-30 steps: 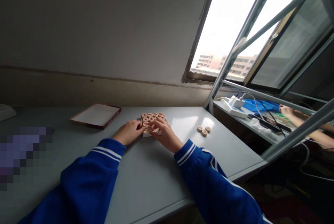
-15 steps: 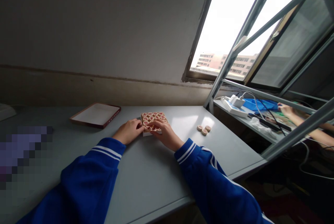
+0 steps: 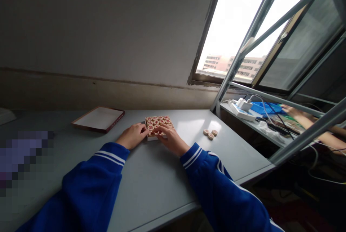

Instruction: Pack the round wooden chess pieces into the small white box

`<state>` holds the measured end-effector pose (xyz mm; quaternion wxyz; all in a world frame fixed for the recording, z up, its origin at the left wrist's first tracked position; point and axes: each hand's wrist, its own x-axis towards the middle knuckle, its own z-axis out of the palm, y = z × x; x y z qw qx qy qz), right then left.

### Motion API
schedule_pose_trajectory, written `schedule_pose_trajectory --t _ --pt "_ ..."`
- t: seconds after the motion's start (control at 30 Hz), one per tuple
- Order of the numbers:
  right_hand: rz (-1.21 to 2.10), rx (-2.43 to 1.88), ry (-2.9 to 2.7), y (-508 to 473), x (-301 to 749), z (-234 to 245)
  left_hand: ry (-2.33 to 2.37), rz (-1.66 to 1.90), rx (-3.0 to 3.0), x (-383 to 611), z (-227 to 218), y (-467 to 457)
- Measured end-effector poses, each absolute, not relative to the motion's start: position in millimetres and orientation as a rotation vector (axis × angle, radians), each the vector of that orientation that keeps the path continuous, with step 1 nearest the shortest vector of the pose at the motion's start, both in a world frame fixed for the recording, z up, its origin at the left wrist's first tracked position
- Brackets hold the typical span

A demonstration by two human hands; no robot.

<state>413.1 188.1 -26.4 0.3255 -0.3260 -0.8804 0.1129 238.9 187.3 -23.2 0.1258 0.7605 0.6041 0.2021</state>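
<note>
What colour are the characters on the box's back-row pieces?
Red on those pieces; best in head view.

Through the window [image 3: 229, 26] some pinkish buildings [image 3: 247, 67] are visible. Beyond the metal frame [image 3: 308, 135], on a neighbouring table [image 3: 279, 143], there lie a white power strip [image 3: 241, 113], a blue tray [image 3: 266, 107] and a crumpled white plastic bag [image 3: 270, 131], with several cables.

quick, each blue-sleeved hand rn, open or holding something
Left hand: curled at the left side of the box; grip unclear.
Right hand: over round pieces in the box; can't tell if holding one.
</note>
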Motion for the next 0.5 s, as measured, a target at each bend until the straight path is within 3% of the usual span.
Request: schedule_pose_trajectory --t 0.23,0.4,0.5 --pt "0.157 -1.012 -2.322 184.1 419.9 -16.0 1.752 0.615 2.231 238.4 -25.9 188.6" --pt "-0.306 -1.639 -2.083 192.2 461.3 1.8 1.789 0.574 2.228 239.2 -21.4 185.5" --pt "-0.386 -2.066 -1.834 202.4 502.6 -0.9 1.789 0.575 2.227 239.3 -20.1 184.4"
